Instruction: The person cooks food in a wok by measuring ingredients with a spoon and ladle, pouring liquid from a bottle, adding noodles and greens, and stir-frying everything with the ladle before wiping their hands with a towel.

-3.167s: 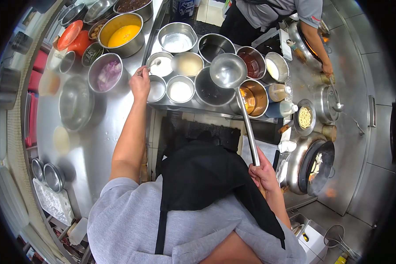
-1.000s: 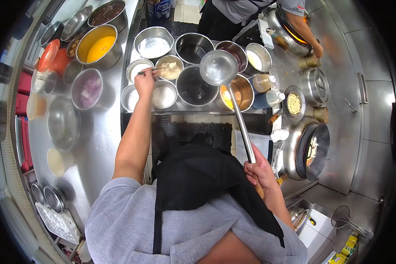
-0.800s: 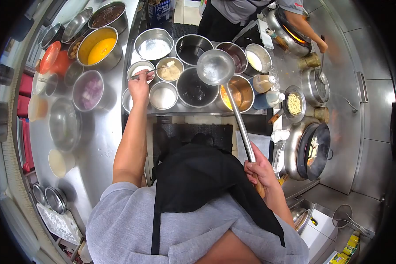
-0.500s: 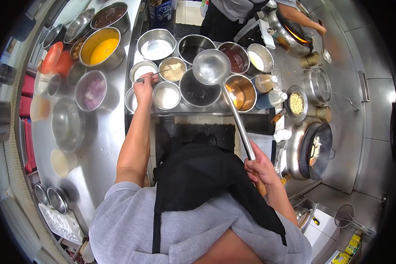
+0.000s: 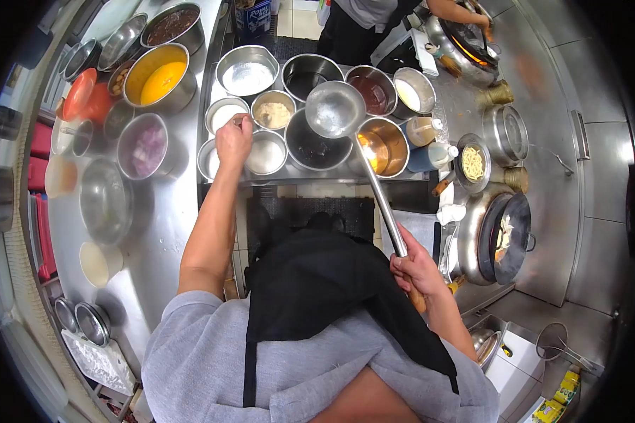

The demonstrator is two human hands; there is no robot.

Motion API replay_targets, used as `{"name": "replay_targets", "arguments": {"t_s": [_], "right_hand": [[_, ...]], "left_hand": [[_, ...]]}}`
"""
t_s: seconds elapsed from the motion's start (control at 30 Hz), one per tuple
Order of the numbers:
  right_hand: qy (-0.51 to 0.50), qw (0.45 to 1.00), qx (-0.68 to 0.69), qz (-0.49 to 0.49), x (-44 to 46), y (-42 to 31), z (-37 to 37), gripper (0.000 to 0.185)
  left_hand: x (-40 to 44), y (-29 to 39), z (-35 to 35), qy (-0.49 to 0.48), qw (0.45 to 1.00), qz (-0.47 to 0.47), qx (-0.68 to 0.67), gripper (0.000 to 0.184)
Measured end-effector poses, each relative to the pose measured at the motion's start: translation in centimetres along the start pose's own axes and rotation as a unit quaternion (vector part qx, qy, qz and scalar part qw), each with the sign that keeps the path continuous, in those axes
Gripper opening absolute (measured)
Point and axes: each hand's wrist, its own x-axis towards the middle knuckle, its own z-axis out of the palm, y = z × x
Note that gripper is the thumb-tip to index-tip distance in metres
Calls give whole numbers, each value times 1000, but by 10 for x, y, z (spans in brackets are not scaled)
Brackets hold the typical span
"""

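My right hand [image 5: 415, 266] is closed round the wooden grip of a long metal ladle [image 5: 335, 110]. The ladle's bowl hangs over a pot of dark liquid [image 5: 317, 148], beside a pot with amber liquid [image 5: 377, 151]. My left hand [image 5: 234, 141] is closed above the near-left containers, between a tub of white powder [image 5: 226, 116] and a tub with pale contents [image 5: 267, 154]. A small dark end shows at its fingertips; the rest of what it holds is hidden. Just beyond stands a tub of beige paste [image 5: 273, 111].
At the left, a steel counter [image 5: 159, 243] bears a pot of yellow liquid [image 5: 159, 81] and a bowl of onion [image 5: 147, 146]. On the right are a steaming wok [image 5: 504, 240], noodles in a strainer [image 5: 473, 163] and bottles [image 5: 430, 158]. A co-worker [image 5: 374, 17] stands at the far wok.
The spoon that my left hand held over the beige paste no longer shows its bowl there. The ladle's bowl has shifted left. The co-worker's arm has moved back toward the far wok.
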Motion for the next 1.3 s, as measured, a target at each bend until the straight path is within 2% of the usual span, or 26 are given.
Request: {"name": "replay_targets", "arguments": {"t_s": [0.1, 0.17, 0.47, 0.53, 0.77, 0.83, 0.87, 0.93, 0.97, 1.03, 1.17, 1.3], "right_hand": [[0, 1000, 3, -3, -2, 4, 1, 82], [4, 1000, -4, -9, -2, 4, 2, 82], [12, 1000, -7, -10, -7, 8, 1, 82], [14, 1000, -6, -13, -8, 10, 1, 82], [22, 1000, 8, -17, -8, 11, 2, 82], [23, 1000, 7, -18, -6, 12, 0, 82], [25, 1000, 5, -18, -6, 12, 0, 82], [24, 1000, 9, -16, -7, 8, 3, 82], [23, 1000, 13, -14, -6, 6, 4, 82], [23, 999, 17, -17, -5, 6, 4, 83], [15, 1000, 10, -17, -2, 2, 5, 84], [5, 1000, 10, -18, -1, -5, 6, 84]], "left_hand": [[3, 10, 3, 13, 1000, 10, -14, 28], [7, 11, 12, 16, 999, 11, 30, 28], [22, -4, 59, 4, 998, -55, 24, 31], [24, -12, 62, -5, 997, -70, -27, 31], [17, -16, 55, -16, 996, -48, -70, 30], [15, -9, 48, -5, 980, -100, -171, 28], [15, -15, 48, -4, 980, -99, -171, 28], [19, -35, 49, -23, 943, -148, -297, 27], [21, -35, 46, -24, 944, -145, -297, 27], [20, -36, 41, -22, 905, -168, -390, 26], [18, -29, 26, -40, 889, -179, -420, 25], [20, -23, 11, -48, 891, -151, -426, 26]]}}
